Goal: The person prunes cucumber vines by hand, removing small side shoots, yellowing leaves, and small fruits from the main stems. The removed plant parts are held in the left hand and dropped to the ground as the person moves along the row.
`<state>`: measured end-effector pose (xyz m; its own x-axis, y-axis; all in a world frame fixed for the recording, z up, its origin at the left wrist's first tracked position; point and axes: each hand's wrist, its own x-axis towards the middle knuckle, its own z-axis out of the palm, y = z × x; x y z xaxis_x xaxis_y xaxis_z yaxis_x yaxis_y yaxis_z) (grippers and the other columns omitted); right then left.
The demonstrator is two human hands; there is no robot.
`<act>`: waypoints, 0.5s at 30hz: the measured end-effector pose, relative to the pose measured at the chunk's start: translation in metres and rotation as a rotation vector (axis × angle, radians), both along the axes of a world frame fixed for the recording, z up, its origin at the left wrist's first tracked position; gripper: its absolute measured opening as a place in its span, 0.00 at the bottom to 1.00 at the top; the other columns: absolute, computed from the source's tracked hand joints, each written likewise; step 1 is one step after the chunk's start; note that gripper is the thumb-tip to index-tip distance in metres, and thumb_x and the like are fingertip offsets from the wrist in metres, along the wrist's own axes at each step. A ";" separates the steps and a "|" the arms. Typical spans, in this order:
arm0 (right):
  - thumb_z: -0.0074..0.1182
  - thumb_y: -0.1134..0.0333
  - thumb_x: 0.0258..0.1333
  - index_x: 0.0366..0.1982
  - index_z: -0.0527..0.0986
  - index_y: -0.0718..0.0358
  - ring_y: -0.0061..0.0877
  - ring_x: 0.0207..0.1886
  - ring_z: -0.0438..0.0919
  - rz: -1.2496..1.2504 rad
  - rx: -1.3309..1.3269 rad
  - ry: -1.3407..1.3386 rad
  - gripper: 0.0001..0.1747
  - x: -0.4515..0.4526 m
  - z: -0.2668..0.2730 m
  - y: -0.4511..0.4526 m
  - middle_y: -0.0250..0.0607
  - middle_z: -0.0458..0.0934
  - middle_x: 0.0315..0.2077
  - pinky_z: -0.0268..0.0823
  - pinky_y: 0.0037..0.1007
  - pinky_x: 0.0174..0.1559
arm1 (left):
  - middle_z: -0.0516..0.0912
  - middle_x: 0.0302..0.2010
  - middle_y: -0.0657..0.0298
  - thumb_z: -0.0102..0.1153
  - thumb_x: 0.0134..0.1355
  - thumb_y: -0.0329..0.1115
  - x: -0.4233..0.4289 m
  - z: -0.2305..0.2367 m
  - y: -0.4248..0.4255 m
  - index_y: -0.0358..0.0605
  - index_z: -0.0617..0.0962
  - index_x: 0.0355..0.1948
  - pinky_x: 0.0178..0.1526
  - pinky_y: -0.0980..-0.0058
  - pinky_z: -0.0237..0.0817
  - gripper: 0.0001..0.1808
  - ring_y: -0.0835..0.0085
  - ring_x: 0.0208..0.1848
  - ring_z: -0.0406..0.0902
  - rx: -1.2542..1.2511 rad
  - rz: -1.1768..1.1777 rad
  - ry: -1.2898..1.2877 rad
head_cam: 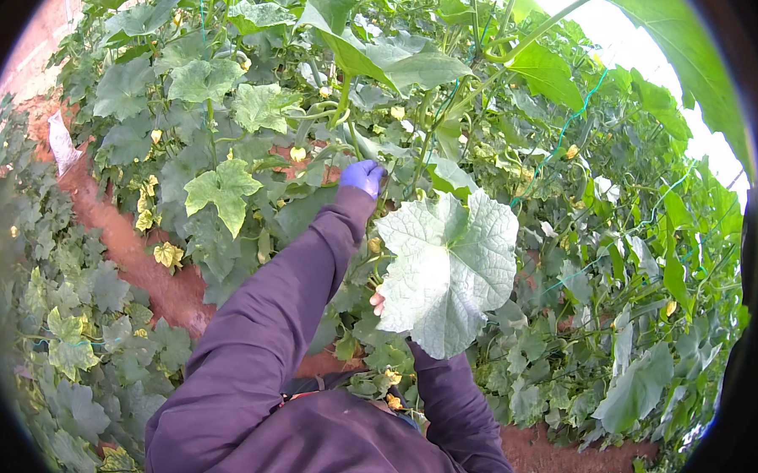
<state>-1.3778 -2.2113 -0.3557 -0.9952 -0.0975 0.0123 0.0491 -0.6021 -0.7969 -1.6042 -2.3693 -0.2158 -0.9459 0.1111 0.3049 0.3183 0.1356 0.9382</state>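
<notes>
My left hand (362,177), in a blue-purple glove, reaches in among the stems of a trellised gourd vine (424,151). Its fingers are curled, and whether they grip anything is hidden. A slender green fruit (369,147) hangs just above it. A broad pale-green leaf (451,258) covers most of my right hand (377,303); only bare fingertips show at the leaf's left edge, near some thin stalks (377,271). What this hand holds cannot be seen. A yellow flower (298,154) hangs to the left of my gloved hand.
Teal twine (564,133) runs up through the vines on the right. Dense foliage surrounds both arms. A reddish soil path (125,244) passes on the left, with a whitish sack-like object (63,143) at its far end. More bare soil (572,454) shows at lower right.
</notes>
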 end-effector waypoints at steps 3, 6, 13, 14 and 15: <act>0.36 0.41 0.67 0.55 0.67 0.73 0.50 0.40 0.81 0.002 -0.026 -0.049 0.39 0.004 0.004 -0.014 0.64 0.78 0.42 0.77 0.43 0.38 | 0.82 0.23 0.62 0.55 0.66 0.34 0.010 0.007 -0.003 0.36 0.83 0.40 0.25 0.75 0.66 0.11 0.76 0.19 0.76 0.025 -0.084 -0.132; 0.44 0.49 0.66 0.51 0.69 0.72 0.46 0.39 0.81 0.385 -0.055 0.000 0.30 0.006 0.034 -0.032 0.62 0.78 0.40 0.76 0.35 0.36 | 0.86 0.34 0.61 0.55 0.68 0.36 0.047 0.022 -0.020 0.40 0.80 0.51 0.28 0.77 0.69 0.15 0.76 0.25 0.81 -0.315 0.162 0.454; 0.48 0.61 0.71 0.42 0.75 0.64 0.14 0.26 0.78 0.592 0.572 0.084 0.13 0.028 0.146 -0.086 0.32 0.80 0.25 0.68 0.17 0.28 | 0.83 0.31 0.65 0.50 0.70 0.28 0.131 0.114 -0.191 0.38 0.82 0.41 0.24 0.88 0.57 0.09 0.88 0.21 0.67 0.339 0.199 0.393; 0.46 0.61 0.71 0.42 0.74 0.64 0.15 0.25 0.77 0.614 0.520 0.165 0.13 0.028 0.164 -0.096 0.32 0.79 0.24 0.68 0.18 0.28 | 0.83 0.34 0.64 0.50 0.70 0.28 0.120 0.139 -0.214 0.38 0.81 0.43 0.24 0.88 0.57 0.09 0.88 0.21 0.68 0.335 0.221 0.460; 0.45 0.61 0.72 0.43 0.74 0.64 0.15 0.24 0.75 0.627 0.562 0.155 0.13 0.026 0.182 -0.108 0.32 0.78 0.23 0.67 0.19 0.28 | 0.84 0.36 0.63 0.49 0.70 0.29 0.103 0.163 -0.230 0.37 0.81 0.45 0.24 0.88 0.57 0.10 0.87 0.21 0.69 0.348 0.232 0.541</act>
<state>-1.3522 -2.3189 -0.1737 -0.7463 -0.6617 -0.0715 0.1073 -0.0136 -0.9941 -1.5010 -2.5996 -0.0524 -0.6376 -0.2661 0.7229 0.7542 -0.0244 0.6562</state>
